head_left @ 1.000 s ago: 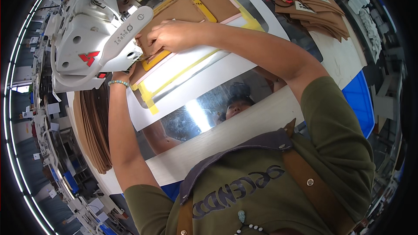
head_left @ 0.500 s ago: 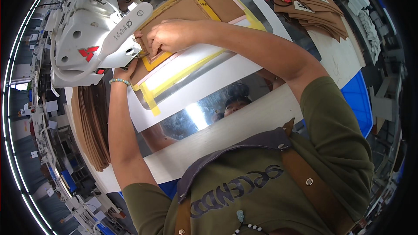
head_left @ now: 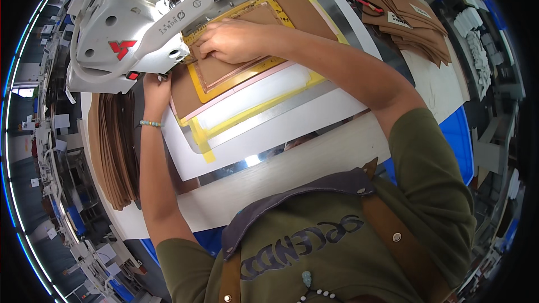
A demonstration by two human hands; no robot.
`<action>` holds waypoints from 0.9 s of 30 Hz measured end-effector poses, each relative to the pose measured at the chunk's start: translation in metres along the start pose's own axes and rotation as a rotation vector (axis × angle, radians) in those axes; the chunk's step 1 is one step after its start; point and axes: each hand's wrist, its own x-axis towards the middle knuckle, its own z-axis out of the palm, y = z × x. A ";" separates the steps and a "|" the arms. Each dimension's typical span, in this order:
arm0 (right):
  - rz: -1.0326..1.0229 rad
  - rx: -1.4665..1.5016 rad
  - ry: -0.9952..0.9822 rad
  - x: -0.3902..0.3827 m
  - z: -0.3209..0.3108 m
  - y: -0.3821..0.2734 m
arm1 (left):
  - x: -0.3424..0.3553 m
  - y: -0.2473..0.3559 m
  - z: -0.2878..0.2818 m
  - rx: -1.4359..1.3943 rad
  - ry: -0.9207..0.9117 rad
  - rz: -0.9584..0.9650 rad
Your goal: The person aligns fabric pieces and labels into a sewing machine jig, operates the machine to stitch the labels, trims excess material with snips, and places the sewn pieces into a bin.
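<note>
The sewing machine head stood at the table's far left, the template frame beside it; cut pieces lay stacked left, another stack apparently far right.

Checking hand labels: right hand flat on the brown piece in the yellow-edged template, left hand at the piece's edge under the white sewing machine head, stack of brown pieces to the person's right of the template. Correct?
Not quite. In the head view the stack of brown pieces lies to the person's left of the yellow-edged template, beside the left forearm. The rest holds: right hand flat on the brown piece, left hand at its edge under the white sewing machine head.
</note>
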 end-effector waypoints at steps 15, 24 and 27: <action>-0.160 0.052 -0.010 -0.022 -0.005 -0.016 | -0.086 0.094 -0.024 -0.011 -0.025 0.210; 0.184 -0.344 -0.065 -0.133 -0.072 -0.007 | -0.083 0.139 -0.001 0.182 -0.205 0.425; 0.185 -0.456 -0.051 -0.150 -0.060 -0.001 | -0.074 0.142 0.015 0.293 -0.166 0.501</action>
